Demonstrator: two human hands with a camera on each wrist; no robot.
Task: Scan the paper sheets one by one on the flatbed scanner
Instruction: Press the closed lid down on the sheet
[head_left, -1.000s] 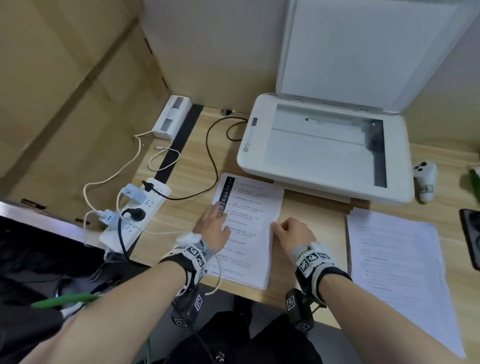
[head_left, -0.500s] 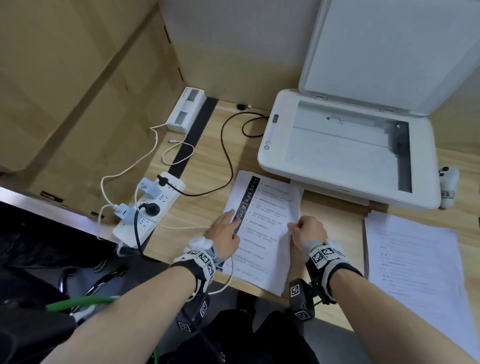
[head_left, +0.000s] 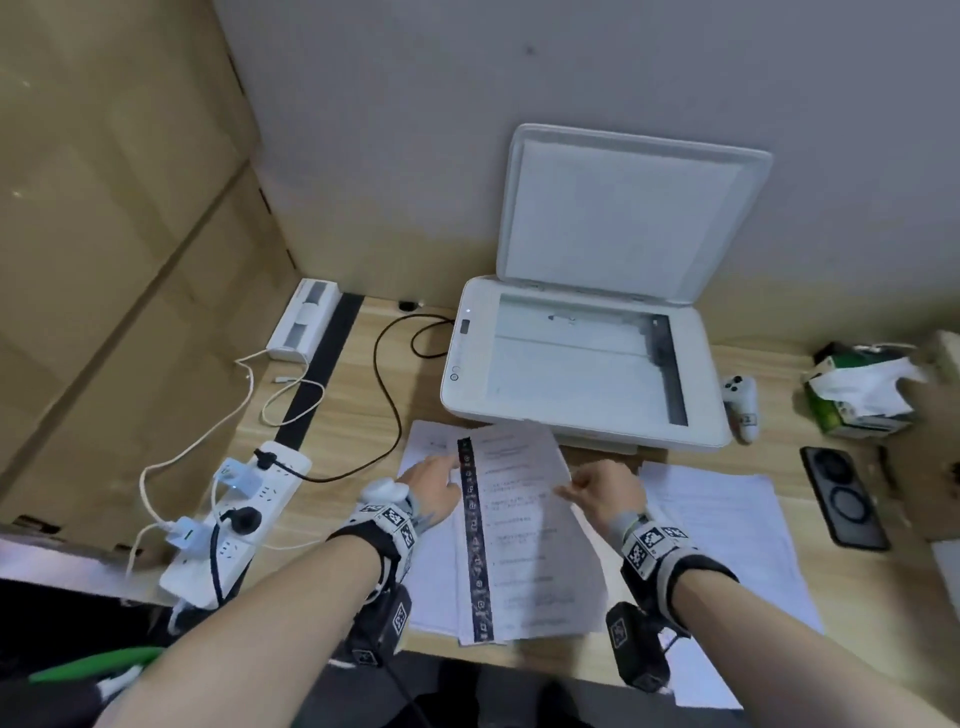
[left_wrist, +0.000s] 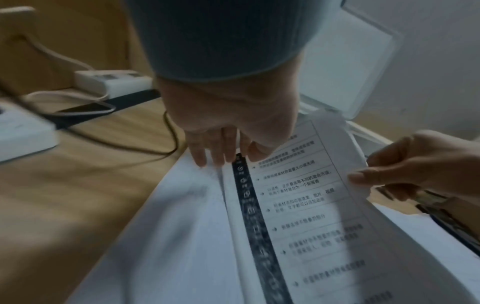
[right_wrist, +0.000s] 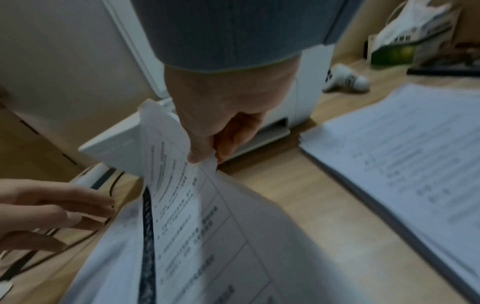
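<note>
My right hand (head_left: 605, 496) has just pinched and peeled the top sheet (head_left: 519, 525) off the stack (head_left: 426, 582), which my flat, open left hand (head_left: 434, 488) pins beside the open scanner (head_left: 576, 364), ready for loading.

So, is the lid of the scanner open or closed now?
Open. The lid stands raised at the back of the scanner, and the glass below it is uncovered, with no sheet on it.
</note>
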